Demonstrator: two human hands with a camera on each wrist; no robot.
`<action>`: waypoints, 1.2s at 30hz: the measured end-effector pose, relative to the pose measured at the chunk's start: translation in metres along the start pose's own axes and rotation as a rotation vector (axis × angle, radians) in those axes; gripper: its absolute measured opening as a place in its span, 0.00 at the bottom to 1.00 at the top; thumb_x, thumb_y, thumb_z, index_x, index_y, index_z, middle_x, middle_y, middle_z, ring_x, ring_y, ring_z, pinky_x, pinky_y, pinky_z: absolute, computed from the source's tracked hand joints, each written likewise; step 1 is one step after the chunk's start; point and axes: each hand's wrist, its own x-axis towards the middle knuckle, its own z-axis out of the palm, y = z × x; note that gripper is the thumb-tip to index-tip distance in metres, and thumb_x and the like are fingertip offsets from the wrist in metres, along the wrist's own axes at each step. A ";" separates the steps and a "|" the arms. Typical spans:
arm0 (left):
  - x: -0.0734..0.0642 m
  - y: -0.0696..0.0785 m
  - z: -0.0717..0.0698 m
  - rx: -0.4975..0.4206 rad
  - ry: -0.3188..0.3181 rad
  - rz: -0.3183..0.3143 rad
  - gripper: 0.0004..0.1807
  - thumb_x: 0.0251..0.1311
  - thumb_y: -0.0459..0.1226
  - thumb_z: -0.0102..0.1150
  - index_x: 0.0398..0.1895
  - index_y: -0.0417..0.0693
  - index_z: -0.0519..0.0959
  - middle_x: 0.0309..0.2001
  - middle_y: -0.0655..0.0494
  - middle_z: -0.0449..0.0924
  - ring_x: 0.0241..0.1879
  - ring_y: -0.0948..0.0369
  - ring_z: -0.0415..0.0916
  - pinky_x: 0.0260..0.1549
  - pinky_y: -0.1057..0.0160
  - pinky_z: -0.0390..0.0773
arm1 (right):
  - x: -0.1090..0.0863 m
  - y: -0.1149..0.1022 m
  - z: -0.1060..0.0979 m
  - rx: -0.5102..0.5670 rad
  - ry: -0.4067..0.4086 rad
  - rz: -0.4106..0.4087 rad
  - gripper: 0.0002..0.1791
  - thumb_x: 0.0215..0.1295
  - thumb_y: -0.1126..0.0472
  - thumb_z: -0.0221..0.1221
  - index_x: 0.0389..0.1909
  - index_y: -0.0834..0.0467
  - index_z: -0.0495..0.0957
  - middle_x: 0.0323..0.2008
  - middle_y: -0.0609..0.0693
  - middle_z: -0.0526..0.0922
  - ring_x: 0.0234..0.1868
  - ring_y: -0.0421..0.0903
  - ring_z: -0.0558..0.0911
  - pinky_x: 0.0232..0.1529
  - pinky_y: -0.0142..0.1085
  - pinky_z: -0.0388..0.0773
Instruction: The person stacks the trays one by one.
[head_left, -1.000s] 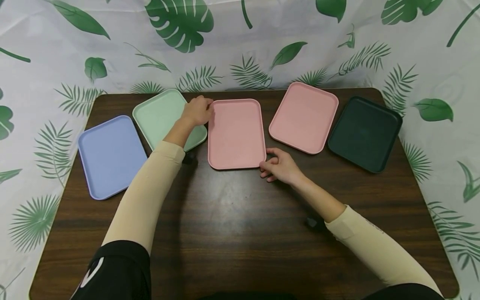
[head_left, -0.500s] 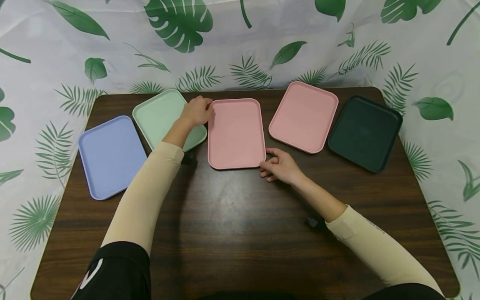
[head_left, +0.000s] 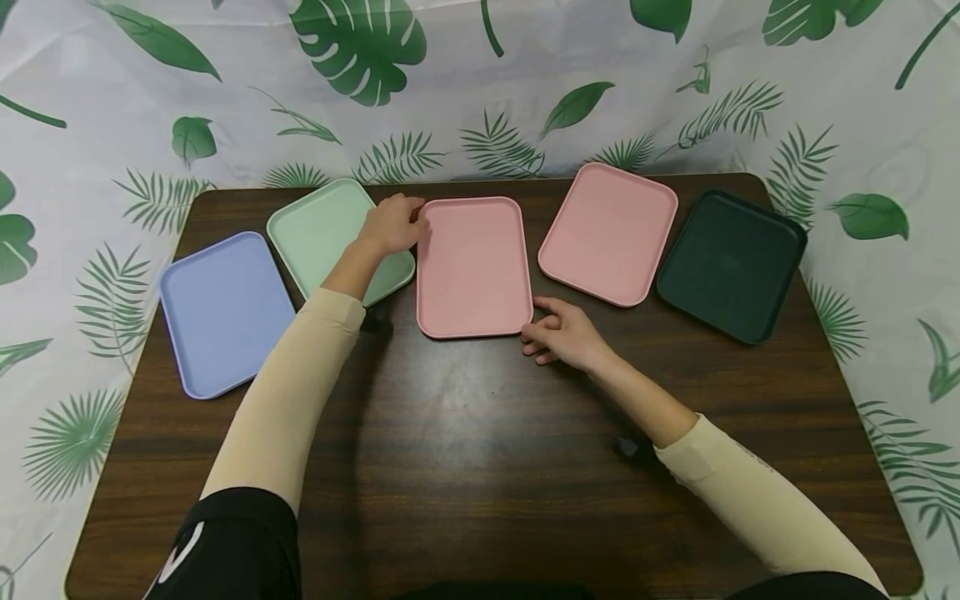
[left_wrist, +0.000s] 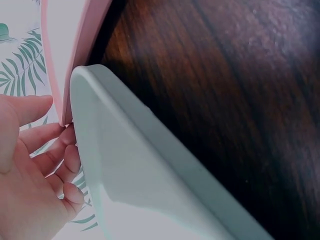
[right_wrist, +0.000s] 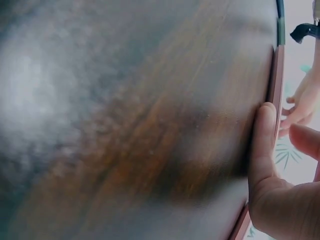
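A pink rectangular tray [head_left: 474,268] lies flat at the middle of the table's far side. My left hand [head_left: 392,223] reaches over a mint green tray [head_left: 322,229] to the pink tray's far left corner, holding it between thumb and index finger. In the left wrist view, the other fingers of that hand [left_wrist: 37,175] bend loosely beside the green tray's corner. At the near right corner, my right hand [head_left: 564,335] holds the pink tray too. Its thumb [right_wrist: 265,130] lies along the near edge in the right wrist view, with the index finger at the right side.
A blue tray [head_left: 225,317] lies tilted at the far left. Right of the middle, a second pink tray [head_left: 609,235] lies turned, with a dark green tray [head_left: 731,268] beside it. The dark wooden table [head_left: 465,467] meets a leaf-print cloth [head_left: 480,83] at the back.
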 end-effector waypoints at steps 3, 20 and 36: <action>-0.001 -0.001 0.001 -0.003 0.005 0.007 0.30 0.71 0.42 0.46 0.73 0.40 0.63 0.54 0.40 0.73 0.52 0.47 0.70 0.50 0.44 0.69 | -0.003 0.002 -0.002 0.000 0.002 -0.013 0.36 0.69 0.64 0.59 0.74 0.63 0.55 0.42 0.66 0.84 0.33 0.50 0.87 0.30 0.40 0.83; -0.005 0.019 0.008 0.061 0.158 0.047 0.32 0.70 0.45 0.50 0.75 0.47 0.60 0.63 0.42 0.65 0.60 0.43 0.64 0.51 0.40 0.66 | -0.037 0.024 -0.041 0.031 0.075 -0.067 0.34 0.71 0.61 0.58 0.73 0.63 0.57 0.47 0.69 0.81 0.36 0.47 0.87 0.33 0.41 0.83; -0.003 0.085 0.024 0.113 0.166 0.325 0.28 0.68 0.44 0.55 0.69 0.47 0.69 0.56 0.46 0.72 0.52 0.47 0.68 0.48 0.49 0.69 | -0.065 0.025 -0.089 0.025 0.253 -0.092 0.36 0.71 0.57 0.58 0.73 0.65 0.56 0.41 0.57 0.84 0.35 0.43 0.87 0.35 0.39 0.83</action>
